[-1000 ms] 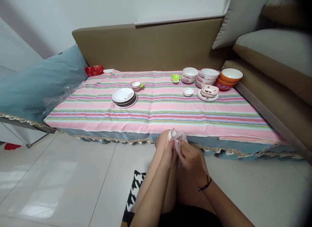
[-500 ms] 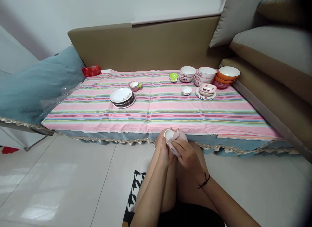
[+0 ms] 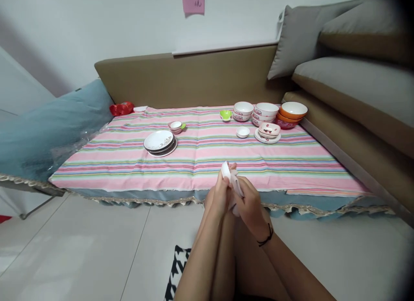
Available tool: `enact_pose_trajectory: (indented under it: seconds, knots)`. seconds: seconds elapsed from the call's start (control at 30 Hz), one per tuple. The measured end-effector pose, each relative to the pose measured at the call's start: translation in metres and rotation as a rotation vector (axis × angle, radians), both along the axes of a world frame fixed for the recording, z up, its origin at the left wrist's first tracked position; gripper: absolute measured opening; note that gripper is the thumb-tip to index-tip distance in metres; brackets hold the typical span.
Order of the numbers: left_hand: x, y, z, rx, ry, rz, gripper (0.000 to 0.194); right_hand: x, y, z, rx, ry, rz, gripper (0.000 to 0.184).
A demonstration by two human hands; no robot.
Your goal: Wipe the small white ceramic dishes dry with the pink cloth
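My left hand [image 3: 221, 189] grips a small white bowl [image 3: 225, 169], which is tipped up on its side above my knees. Bunched against the bowl is a pale cloth [image 3: 237, 186], held in the closed fingers of my right hand [image 3: 249, 204]. Part of the bowl is hidden by the cloth and fingers. Ahead on the pink striped cloth [image 3: 207, 148] sit two small white dishes [image 3: 243, 132], one inside the other. To the left, a stack of plates [image 3: 159, 141] stands in front of small bowls [image 3: 175, 126].
Stacked white bowls [image 3: 243, 110], orange bowls [image 3: 293, 111], a strawberry-patterned dish [image 3: 269, 129] on plates and a green dish [image 3: 225, 115] stand at the back right. Grey cushions [image 3: 349, 81] rise at the right. A red package [image 3: 122, 108] lies at the back left.
My left hand has tilted the bowl from facing up onto its side. Both hands have come up slightly, with the cloth still against the bowl. The view has tipped upward.
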State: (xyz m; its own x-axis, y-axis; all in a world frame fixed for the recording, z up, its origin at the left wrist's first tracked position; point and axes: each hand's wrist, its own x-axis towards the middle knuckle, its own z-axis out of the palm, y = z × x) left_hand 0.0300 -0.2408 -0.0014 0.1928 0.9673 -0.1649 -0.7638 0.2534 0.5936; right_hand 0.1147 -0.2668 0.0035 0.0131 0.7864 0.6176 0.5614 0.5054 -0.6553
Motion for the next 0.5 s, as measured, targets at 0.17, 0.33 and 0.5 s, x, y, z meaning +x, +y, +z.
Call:
enact_pose_trajectory:
  seconds: [0.17,0.33,0.5]
  knots:
    - [0.009,0.042,0.016,-0.021,-0.055,-0.267,0.076,0.01,0.041,-0.002,0.179,-0.208,0.007,0.033]
    - [0.016,0.087,0.019,-0.024,0.073,-0.227,0.07,0.036,0.083,-0.013,0.198,-0.328,-0.022,0.034]
    - [0.023,0.116,0.015,0.143,0.12,-0.096,0.05,0.039,0.111,-0.012,0.081,-0.124,-0.151,0.02]
